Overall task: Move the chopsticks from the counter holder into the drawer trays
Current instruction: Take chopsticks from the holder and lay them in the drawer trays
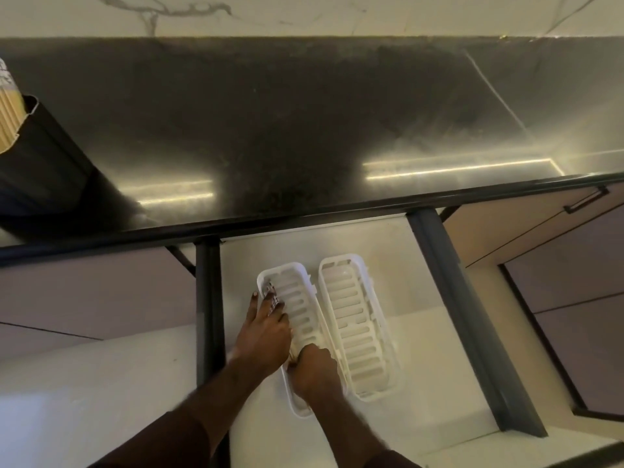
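Two white slotted trays lie side by side in the open drawer (pixel 388 238). Over the left tray (pixel 297 298), my left hand (pixel 266 329) rests on a small bundle of chopsticks (pixel 271 295) with patterned ends, lying along the tray's left side. My right hand (pixel 315 371) covers the bundle's near end at the tray's front part. The right tray (pixel 354 319) holds nothing. At the far left of the black counter stands the dark holder (pixel 44 163), with several pale wooden chopsticks (pixel 10 119) sticking out of it.
The black counter (pixel 304 130) overhangs the drawer's back. Dark drawer rails (pixel 466 315) run along both sides. A cabinet front with a dark handle (pixel 586 199) is at the right. A marble wall stands behind the counter.
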Demonstrator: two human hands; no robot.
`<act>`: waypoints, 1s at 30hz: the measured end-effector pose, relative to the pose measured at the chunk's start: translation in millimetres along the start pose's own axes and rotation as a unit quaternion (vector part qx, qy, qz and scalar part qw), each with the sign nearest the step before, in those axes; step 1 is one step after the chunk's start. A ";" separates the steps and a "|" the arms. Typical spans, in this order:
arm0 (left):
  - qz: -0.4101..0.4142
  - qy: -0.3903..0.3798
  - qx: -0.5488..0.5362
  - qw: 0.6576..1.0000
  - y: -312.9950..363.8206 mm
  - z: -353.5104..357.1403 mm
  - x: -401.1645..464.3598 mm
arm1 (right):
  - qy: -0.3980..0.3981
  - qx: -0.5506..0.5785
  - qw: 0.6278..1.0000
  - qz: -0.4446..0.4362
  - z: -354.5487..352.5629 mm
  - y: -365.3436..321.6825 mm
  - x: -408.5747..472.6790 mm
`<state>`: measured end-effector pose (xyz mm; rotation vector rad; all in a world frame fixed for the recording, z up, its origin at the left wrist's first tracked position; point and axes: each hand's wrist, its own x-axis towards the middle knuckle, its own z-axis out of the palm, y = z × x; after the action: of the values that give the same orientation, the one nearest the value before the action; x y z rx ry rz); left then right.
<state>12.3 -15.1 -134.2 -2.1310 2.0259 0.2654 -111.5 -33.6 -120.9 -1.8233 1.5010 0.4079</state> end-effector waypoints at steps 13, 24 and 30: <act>0.013 0.069 -0.103 0.992 -11.5 -58.4 -5.2 | 0.089 0.016 0.989 -0.114 -67.9 -23.3 -29.1; -0.102 0.397 -0.367 0.835 -158.1 -281.2 -48.3 | 0.355 0.135 0.871 -0.312 -205.9 -236.8 -105.8; -0.122 0.455 -0.418 0.777 -286.5 -290.3 -93.5 | 0.359 0.154 0.846 -0.363 -171.2 -364.0 -125.4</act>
<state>293.5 14.1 174.3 -3.6081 2.2444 0.0841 163.5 -44.5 198.2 -2.1941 1.0578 -0.9226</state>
